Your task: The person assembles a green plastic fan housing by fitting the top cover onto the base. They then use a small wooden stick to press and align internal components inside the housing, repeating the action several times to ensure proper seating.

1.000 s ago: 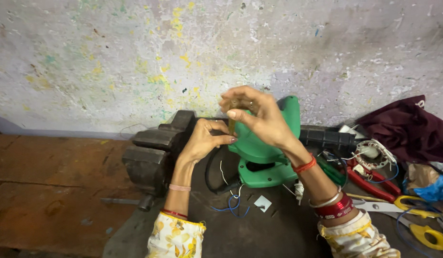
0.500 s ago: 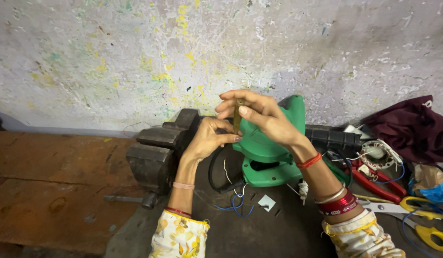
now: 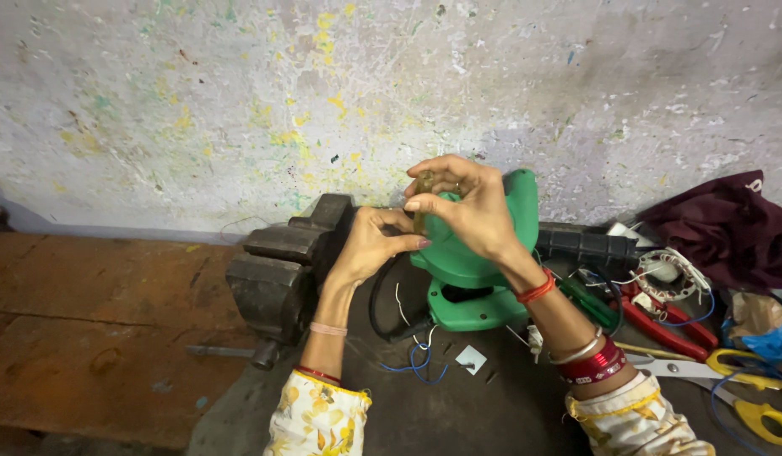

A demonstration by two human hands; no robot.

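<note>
Two hands are closed on one small brownish part [image 3: 424, 196]: it is pinched from above by the right hand [image 3: 467, 211] and steadied from below by the left hand [image 3: 370, 245], apparently for fine work. Behind the grip sits a green tool housing [image 3: 479, 283]; a vise [image 3: 281, 262] stands left of it.

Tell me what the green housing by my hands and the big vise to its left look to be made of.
The green housing: probably moulded plastic, with a smooth, even colour, rounded edges and a soft sheen. The vise: likely cast iron or steel, dark grey, dull and rough, with heavy blocky jaws and a bare metal handle bar below.
</note>
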